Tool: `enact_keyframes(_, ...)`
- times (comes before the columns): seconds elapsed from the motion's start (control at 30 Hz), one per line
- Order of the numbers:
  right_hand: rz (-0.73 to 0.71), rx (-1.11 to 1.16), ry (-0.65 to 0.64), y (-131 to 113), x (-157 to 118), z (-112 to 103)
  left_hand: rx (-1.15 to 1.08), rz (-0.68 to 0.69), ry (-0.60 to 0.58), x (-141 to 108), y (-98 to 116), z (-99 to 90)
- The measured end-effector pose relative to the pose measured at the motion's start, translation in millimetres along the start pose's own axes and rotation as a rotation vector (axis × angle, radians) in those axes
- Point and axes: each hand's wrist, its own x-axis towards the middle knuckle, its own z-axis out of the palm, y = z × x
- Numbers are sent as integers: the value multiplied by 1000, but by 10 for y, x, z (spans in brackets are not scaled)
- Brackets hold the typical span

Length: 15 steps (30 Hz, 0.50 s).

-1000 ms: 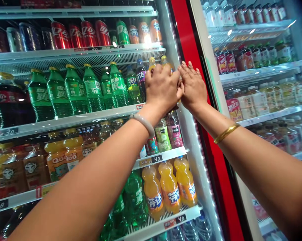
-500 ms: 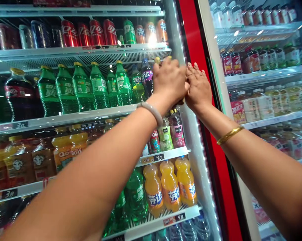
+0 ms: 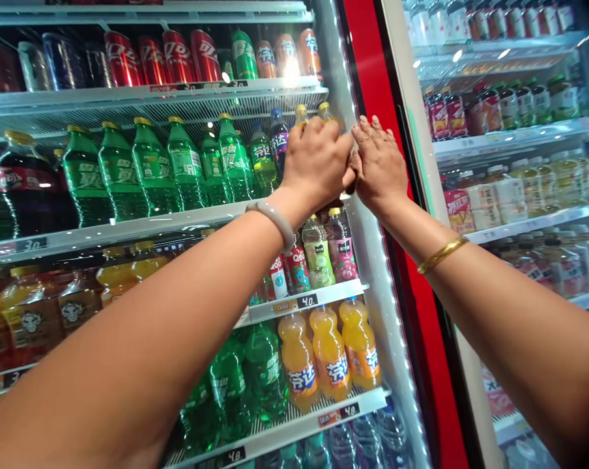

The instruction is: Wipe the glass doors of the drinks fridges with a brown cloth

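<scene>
We face the long, pale-edged green-bottle shelf (image 3: 128, 223). On it, we see green bottles (image 3: 150, 163) standing upright side by side, a dark bottle (image 3: 21, 195) near its visible left end, and yellow-capped bottles (image 3: 301, 112), mostly hidden, toward its right end. Directly above it, the can shelf (image 3: 79, 98) bears red cans (image 3: 122, 55), a green can (image 3: 244, 55) and, over its right end, orange cans (image 3: 310, 52). Directly below it, on the price-tagged shelf (image 3: 338, 292), we find small bottles (image 3: 318, 257) labelled green and pink, under its right end. Lower beneath it, the wire shelf (image 3: 285, 431) carries orange-drink bottles (image 3: 299, 365) and further green bottles (image 3: 270, 374). Beyond its right end, we make out a side shelf (image 3: 514, 135) lined with mixed bottles (image 3: 490, 107).
</scene>
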Motion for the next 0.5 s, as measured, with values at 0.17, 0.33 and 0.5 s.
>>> enact_keyframes(0.17,-16,-37,-60,-3,-250,-71,-28,-131,94,-168,198,118)
enact_keyframes(0.33,-51,-72,-119,36,-822,-175,48,-78,4,-724,608,133)
enact_keyframes(0.5,-78,-90,-86,96,-1078,-159,74,119,-12,-1320,961,230)
